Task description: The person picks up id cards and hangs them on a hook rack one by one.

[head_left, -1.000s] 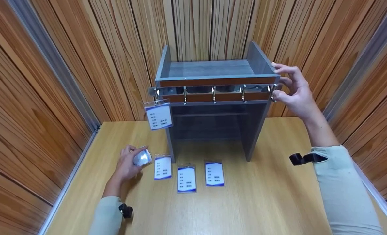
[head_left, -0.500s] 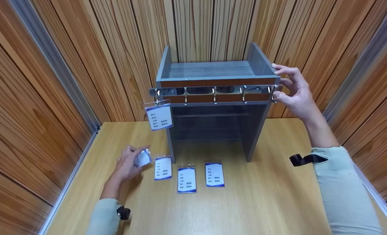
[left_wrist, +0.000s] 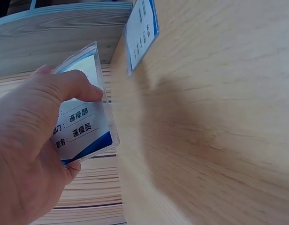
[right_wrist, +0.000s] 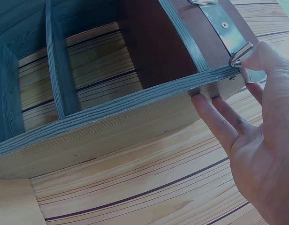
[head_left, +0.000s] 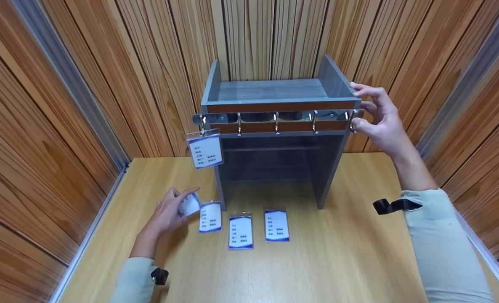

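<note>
My left hand (head_left: 167,212) pinches an ID badge (left_wrist: 83,126) in a clear plastic sleeve, held tilted above the table at the left, thumb across its printed face. In the head view this badge overlaps the edge of another badge (head_left: 210,217) lying flat beside it. At the right, my right hand (head_left: 382,120) holds the upper front corner of a grey wooden shelf (head_left: 270,88). In the right wrist view, the thumb rests by the end hook (right_wrist: 240,54) of the metal hook rail (right_wrist: 223,24), while the fingers press against the side panel (right_wrist: 149,110).
One badge (head_left: 205,149) hangs from the leftmost hook. Two more badges, one at front (head_left: 240,231) and one to its right (head_left: 277,224), lie before the shelf on the wooden table (head_left: 317,261). Wood-patterned walls (head_left: 249,38) enclose the back and sides.
My left hand has shifted slightly right with its badge, toward the nearest badge on the table, and the badge has turned. The right hand has stayed at the shelf corner.
</note>
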Demonstrator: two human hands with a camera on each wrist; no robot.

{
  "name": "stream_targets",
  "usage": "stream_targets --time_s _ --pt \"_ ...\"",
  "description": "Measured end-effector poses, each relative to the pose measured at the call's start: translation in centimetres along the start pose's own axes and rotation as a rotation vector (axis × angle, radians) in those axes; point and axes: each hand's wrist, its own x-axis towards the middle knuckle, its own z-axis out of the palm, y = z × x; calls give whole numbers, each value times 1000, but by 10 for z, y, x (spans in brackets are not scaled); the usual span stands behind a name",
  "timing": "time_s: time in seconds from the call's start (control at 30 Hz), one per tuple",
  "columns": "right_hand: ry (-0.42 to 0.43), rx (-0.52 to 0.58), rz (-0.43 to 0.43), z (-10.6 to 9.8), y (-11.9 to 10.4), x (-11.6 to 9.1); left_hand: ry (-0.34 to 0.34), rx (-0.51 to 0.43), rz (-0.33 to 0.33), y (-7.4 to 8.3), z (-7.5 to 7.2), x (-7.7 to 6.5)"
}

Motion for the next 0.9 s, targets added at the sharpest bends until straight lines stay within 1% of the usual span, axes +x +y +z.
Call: stream_targets --time_s 0.13,0.3,0.53,0.77,0.9 --pt "-2 10 -2 0 0 0 -13 -13 10 4 2 0" --pt "0 -7 4 0 0 0 -32 -33 -10 11 3 0" --pt "-1 -16 -1 0 -1 0 -48 -35 -14 22 3 -1" --pt "0 -21 10 0 0 -1 -61 -13 39 33 6 -3" --pt "4 -20 14 0 -1 -1 -59 0 54 39 8 -4"
